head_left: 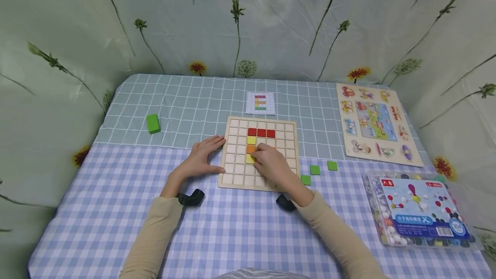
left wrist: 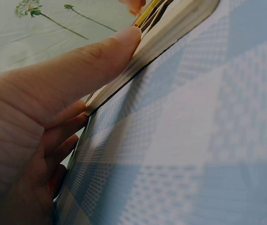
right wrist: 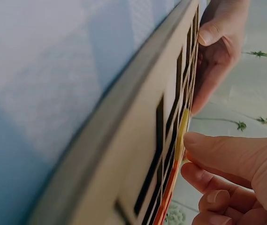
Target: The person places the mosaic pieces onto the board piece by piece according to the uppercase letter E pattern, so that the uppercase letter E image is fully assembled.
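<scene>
A wooden grid board [head_left: 232,150] lies on the table with three red tiles [head_left: 261,133] in a row. Below their left end run a yellow tile [head_left: 251,140], an orange tile [head_left: 250,149] and a lower yellow tile [head_left: 249,159]. My right hand [head_left: 271,165] pinches that lower yellow tile at its cell, thumb and forefinger at its edge in the right wrist view; the hand partly covers further orange to the right. Fingers spread, my left hand [head_left: 199,158] rests against the board's left edge, and its thumb [left wrist: 119,44] touches the rim.
Three green tiles [head_left: 315,170] lie right of the board. Behind it is a printed pattern card [head_left: 260,103]. A green block [head_left: 153,123] stands at the left. To the right are a picture puzzle board [head_left: 350,145] and a clear box of molecule-model parts [head_left: 422,210].
</scene>
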Tool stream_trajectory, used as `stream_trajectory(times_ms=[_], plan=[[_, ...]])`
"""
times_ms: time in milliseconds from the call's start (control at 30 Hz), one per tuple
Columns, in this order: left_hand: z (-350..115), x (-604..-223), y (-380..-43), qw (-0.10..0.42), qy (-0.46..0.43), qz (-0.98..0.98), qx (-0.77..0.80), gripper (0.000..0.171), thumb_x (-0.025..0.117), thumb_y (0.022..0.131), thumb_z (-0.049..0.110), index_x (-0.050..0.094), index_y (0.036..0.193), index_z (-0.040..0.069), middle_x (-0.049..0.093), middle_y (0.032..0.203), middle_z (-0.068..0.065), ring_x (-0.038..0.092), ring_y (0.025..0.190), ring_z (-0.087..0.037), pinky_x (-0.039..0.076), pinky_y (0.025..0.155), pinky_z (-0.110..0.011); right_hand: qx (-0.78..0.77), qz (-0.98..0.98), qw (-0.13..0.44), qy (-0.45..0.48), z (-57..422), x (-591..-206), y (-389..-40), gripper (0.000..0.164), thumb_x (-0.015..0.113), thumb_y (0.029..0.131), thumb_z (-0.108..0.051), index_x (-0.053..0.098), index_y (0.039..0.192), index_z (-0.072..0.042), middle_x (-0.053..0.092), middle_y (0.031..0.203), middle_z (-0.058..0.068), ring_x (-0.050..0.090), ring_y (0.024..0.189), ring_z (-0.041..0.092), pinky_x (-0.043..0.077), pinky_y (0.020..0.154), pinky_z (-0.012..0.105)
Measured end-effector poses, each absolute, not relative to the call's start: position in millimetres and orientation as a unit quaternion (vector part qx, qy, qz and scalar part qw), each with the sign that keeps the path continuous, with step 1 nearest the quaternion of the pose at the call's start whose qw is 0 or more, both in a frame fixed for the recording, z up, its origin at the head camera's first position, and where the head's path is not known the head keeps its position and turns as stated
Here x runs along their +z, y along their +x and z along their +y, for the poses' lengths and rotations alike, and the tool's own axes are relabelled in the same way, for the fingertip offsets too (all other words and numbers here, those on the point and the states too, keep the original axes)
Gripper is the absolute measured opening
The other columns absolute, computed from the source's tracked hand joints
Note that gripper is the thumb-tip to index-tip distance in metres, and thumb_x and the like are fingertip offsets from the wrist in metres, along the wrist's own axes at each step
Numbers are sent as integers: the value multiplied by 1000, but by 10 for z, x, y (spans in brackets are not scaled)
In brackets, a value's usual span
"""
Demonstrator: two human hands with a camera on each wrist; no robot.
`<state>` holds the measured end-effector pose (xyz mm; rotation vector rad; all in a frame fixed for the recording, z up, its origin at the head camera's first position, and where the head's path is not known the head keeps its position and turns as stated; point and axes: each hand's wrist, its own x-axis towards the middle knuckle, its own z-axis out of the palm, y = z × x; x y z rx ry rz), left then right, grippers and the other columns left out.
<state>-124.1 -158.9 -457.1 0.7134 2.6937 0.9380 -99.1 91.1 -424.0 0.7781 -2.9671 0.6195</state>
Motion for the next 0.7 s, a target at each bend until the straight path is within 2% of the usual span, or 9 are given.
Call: stream_trajectory(times_ms=[133, 333, 700], plan=[[-1589, -4579, -1240, 99, 241, 912, 317, 94, 81, 68, 38, 35, 145, 9, 34, 153, -11, 23, 144, -32, 20, 101, -55, 208, -950, 4, 233, 1022, -4235, -934, 13, 63, 85, -4, 73, 92, -6, 65, 95, 7, 61, 85, 18, 52, 75, 30], [-1592, -4606, -1257, 97, 246, 911, 316, 94, 80, 68, 40, 36, 145, 9, 33, 153, -11, 23, 143, -32, 20, 101, -55, 214, -956, 9, 203, 1226, -4246, -844, 14, 65, 84, -6, 73, 96, -6, 64, 96, 7, 62, 87, 20, 52, 76, 34], [-1596, -4612, -1258, 97, 244, 911, 317, 93, 81, 68, 39, 36, 145, 9, 34, 153, -10, 23, 144, -31, 20, 101, -55, 226, -960, 36, 164, 1609, -4263, -760, 14, 68, 79, -3, 72, 92, -1, 66, 93, 11, 65, 86, 26, 53, 75, 38]])
